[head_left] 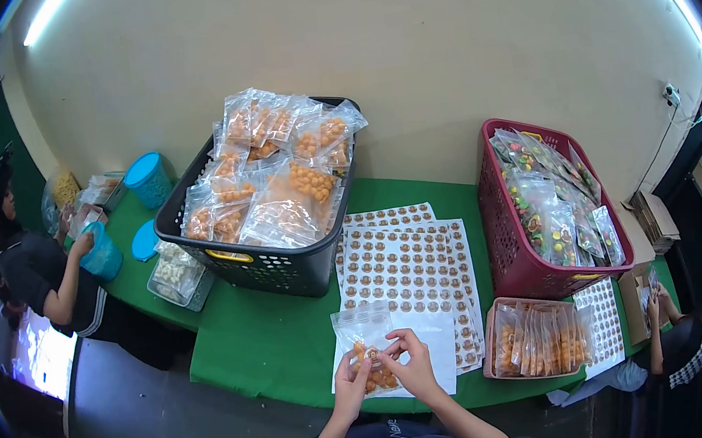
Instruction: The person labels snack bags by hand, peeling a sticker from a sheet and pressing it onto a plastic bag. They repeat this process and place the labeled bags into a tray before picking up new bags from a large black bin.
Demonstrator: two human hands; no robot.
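A clear zip bag with round orange pieces at its bottom lies over sheets of round brown stickers at the table's front edge. My left hand grips the bag's left side, fingers closed on it. On the right, my right hand pinches at the bag's front, its fingertips on a small round brown sticker there. The bag's lower part is partly hidden by my fingers.
Behind stands a black basket heaped with orange-filled bags. A maroon basket of colourful bags and a pink tray of upright bags are at right. Co-workers stand at far left and far right. The table is green.
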